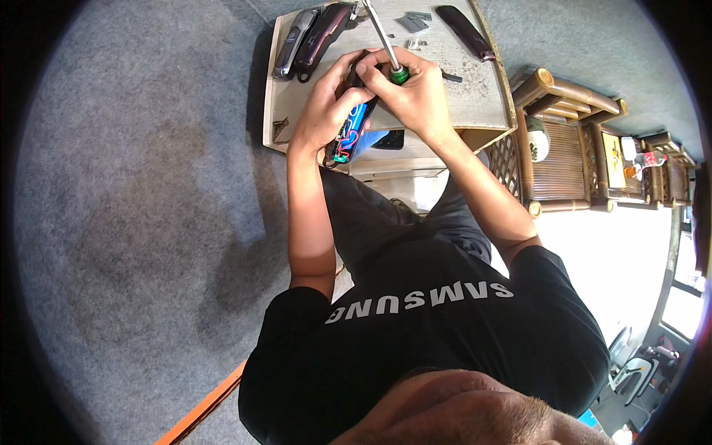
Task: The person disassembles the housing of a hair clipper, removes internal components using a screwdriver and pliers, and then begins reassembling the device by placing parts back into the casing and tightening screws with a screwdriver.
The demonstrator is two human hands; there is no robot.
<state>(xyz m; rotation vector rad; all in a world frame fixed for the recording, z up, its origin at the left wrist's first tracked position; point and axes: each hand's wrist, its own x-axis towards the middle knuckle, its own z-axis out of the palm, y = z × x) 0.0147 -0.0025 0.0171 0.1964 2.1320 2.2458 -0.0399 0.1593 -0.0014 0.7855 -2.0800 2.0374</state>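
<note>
My left hand [320, 117] is closed around an opened hair clipper [344, 147], held over the table's near edge. The clipper's black casing lies open, with a blue battery, red and blue wires and a bit of green circuit board showing. My right hand [420, 95] grips a screwdriver [383, 35] against its palm, the green handle inside the hand and the metal shaft pointing away from me. The right thumb and fingertips also touch the clipper's far end. What they press there is hidden by the fingers.
On the small table [475, 107] lie a silver-black clipper [294, 46], a maroon clipper [324, 38], a dark maroon casing [466, 34], grey blade pieces [414, 24] and a small black part [452, 77]. Dark crumbs dot its top. Bamboo furniture [558, 159] stands to the right.
</note>
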